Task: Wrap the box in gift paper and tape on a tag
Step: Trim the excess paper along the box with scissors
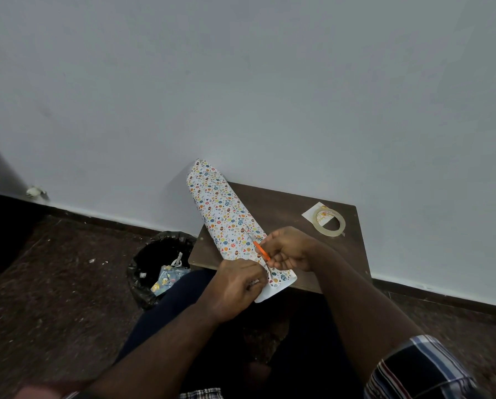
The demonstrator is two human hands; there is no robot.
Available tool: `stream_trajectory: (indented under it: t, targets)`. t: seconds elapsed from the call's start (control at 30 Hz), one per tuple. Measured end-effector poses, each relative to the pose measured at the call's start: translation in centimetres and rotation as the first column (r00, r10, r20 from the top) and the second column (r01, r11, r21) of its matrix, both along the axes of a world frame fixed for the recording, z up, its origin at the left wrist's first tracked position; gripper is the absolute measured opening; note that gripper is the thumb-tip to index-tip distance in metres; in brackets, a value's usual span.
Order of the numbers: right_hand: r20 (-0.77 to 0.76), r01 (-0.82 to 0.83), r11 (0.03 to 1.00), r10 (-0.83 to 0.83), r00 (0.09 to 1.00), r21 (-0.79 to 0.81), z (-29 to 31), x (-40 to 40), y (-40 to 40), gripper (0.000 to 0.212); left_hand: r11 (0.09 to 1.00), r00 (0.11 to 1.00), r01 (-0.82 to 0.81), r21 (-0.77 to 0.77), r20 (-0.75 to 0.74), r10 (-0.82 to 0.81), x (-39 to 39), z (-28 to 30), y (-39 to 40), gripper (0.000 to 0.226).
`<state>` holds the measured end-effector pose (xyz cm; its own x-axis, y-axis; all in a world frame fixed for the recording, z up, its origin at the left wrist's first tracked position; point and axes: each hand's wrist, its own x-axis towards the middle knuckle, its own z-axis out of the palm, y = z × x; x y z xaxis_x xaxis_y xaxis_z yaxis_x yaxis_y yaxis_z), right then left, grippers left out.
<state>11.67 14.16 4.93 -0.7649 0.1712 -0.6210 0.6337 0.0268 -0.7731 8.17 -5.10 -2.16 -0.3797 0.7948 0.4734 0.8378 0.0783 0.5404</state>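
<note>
While the person sits at a small dark brown table pushed against a plain pale wall, the paper lies diagonally across it, far end sticking past the table's back-left edge, near end overhanging the front edge. Paper is white with small coloured egg prints, folded into a long flat bundle; can't tell if the box is inside. Left hand has fingers curled, pinching the paper's near end. Right hand is curled round orange-handled scissors, blades pointing up along the paper. Tape, a clear roll, sits on the table's far right corner, on top of a white tag. Floor is dark speckled stone with a dark skirting strip along the wall. Bin with black liner stands on the floor just left of the table, paper scraps inside.
</note>
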Motion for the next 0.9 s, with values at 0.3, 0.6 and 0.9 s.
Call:
stream_trajectory:
  t: [0.3, 0.6, 0.9]
  targets:
    - [-0.005, -0.010, 1.000, 0.010, 1.000, 0.013, 0.0, -0.4, 0.3, 0.010, 1.000, 1.000, -0.001, 0.013, 0.005, 0.001, 0.0, 0.0, 0.1, 0.013]
    - [-0.010, -0.013, 1.000, 0.013, 1.000, 0.017, -0.2, -1.1, 0.4, 0.012, 1.000, 1.000, 0.006, -0.010, 0.018, -0.006, -0.2, -0.2, 0.1, 0.014]
    - [-0.062, -0.017, 1.000, 0.017, 0.998, -0.003, -1.1, -0.5, 0.3, 0.015, 0.999, 0.995, -0.032, -0.016, 0.098, 0.034, 0.0, 0.7, -0.1, 0.012]
